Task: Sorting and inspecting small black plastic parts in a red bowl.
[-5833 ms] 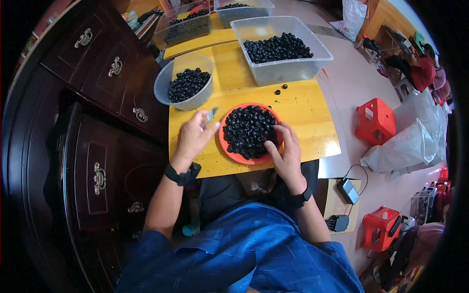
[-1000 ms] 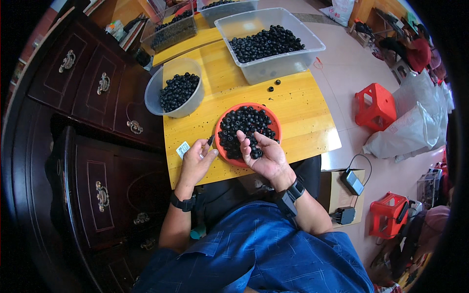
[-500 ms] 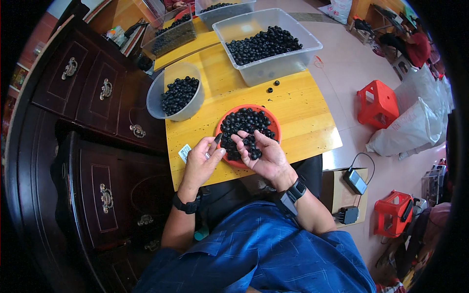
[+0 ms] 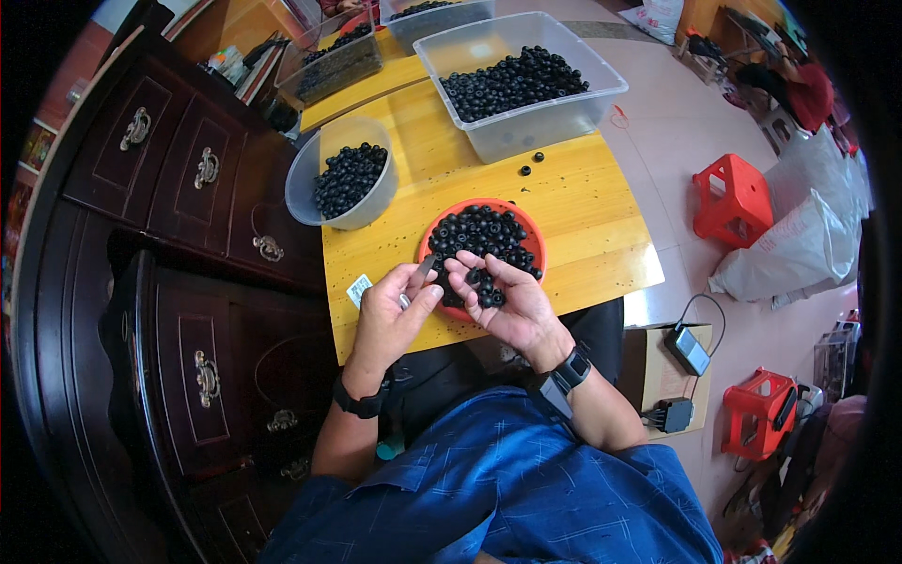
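Note:
My left hand (image 4: 393, 315) is closed round a small knife, its dark pointed blade (image 4: 426, 267) sticking up past the fingertips. Palm up, my right hand (image 4: 517, 315) cradles several black bead-like pieces (image 4: 489, 289) in its curled fingers. The pieces are round and shiny, some with a hole showing. Both hands hover at the near rim of a red round bowl (image 4: 537, 240), which holds many more black pieces (image 4: 481, 230). The blade tip is close to the right fingertips; I cannot tell whether it touches a piece. The knife's handle is mostly hidden.
Beyond the bowl stand a round clear tub (image 4: 305, 193) and a large clear bin (image 4: 503, 136), both with black pieces. Two loose pieces (image 4: 526, 170) and dark crumbs lie on the yellow table (image 4: 583, 211). Dark drawers (image 4: 202, 235) flank the left; a red stool (image 4: 731, 202) stands right.
The knife blade has tilted toward the right hand, and the left fingers have come slightly closer to it. The right hand still holds the pieces. The whole view has shifted slightly.

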`<state>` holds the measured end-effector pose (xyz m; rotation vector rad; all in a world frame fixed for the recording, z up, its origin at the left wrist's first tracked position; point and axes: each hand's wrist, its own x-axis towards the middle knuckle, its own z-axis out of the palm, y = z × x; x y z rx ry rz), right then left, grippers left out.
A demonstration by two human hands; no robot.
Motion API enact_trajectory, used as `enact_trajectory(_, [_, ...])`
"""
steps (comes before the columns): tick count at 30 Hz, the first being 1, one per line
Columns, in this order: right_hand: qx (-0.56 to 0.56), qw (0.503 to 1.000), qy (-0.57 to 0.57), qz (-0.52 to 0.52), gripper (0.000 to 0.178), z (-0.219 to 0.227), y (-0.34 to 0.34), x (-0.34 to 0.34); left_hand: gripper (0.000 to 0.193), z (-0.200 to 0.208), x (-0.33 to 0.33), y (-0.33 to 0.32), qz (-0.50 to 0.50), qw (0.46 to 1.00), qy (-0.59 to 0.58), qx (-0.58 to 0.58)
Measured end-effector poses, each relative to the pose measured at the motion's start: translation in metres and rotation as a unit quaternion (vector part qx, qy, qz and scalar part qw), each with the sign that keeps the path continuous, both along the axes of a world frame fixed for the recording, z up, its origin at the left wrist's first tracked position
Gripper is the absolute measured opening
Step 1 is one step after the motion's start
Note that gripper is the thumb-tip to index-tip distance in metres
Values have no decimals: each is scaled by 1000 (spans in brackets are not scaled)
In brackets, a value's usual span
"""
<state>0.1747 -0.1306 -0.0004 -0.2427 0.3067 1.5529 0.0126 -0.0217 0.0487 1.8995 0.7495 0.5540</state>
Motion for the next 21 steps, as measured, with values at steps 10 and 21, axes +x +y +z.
enact_trajectory(10, [17, 999, 7, 34, 27, -8, 0, -14, 35, 10, 20, -20, -71, 966, 122, 218])
enact_trajectory(21, [-21, 995, -96, 31, 27, 8, -11, -8, 26, 12, 23, -16, -83, 984, 79, 139])
